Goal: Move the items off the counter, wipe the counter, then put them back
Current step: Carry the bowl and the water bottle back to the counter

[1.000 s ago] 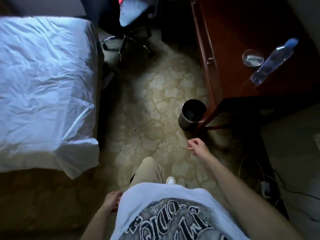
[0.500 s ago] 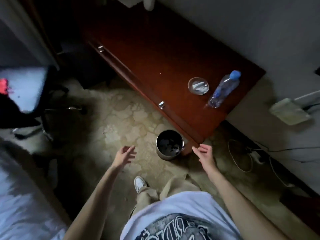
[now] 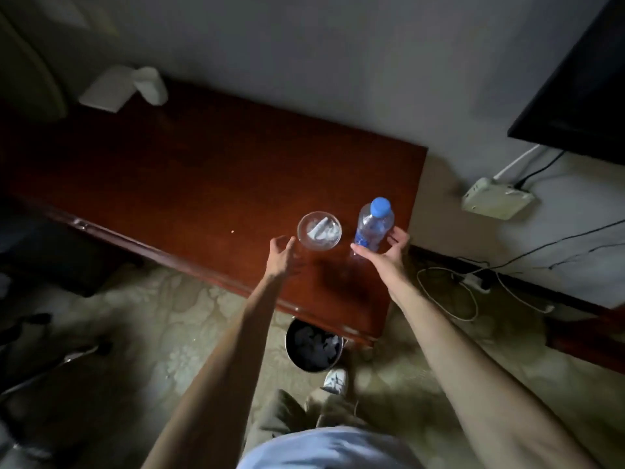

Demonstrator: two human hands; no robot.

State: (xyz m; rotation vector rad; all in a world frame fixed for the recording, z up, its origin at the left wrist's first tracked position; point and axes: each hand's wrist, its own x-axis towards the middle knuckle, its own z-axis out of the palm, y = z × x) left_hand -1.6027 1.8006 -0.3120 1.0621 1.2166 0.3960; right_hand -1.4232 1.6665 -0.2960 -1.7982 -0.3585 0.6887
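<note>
A dark red wooden counter (image 3: 189,177) stands against the wall. Near its right end a clear water bottle (image 3: 373,221) with a blue cap stands upright. Beside it on the left sits a shallow glass dish (image 3: 319,230) holding something white. My right hand (image 3: 385,255) wraps the bottle's lower part, thumb on one side and fingers on the other. My left hand (image 3: 280,255) is at the dish's left rim with fingers curled apart, holding nothing. At the counter's far left end lie a white flat pad (image 3: 105,93) and a white cup-like object (image 3: 150,84).
A round dark bin (image 3: 313,343) stands on the carpet under the counter's front corner, by my shoe. Cables and a power strip (image 3: 473,282) lie on the floor to the right. A white box (image 3: 497,198) and a dark screen (image 3: 581,96) are on the right wall.
I have stepped up to the counter. Both hands rose from near the bin to the items: the right one closed around the bottle, the left one reached the glass dish.
</note>
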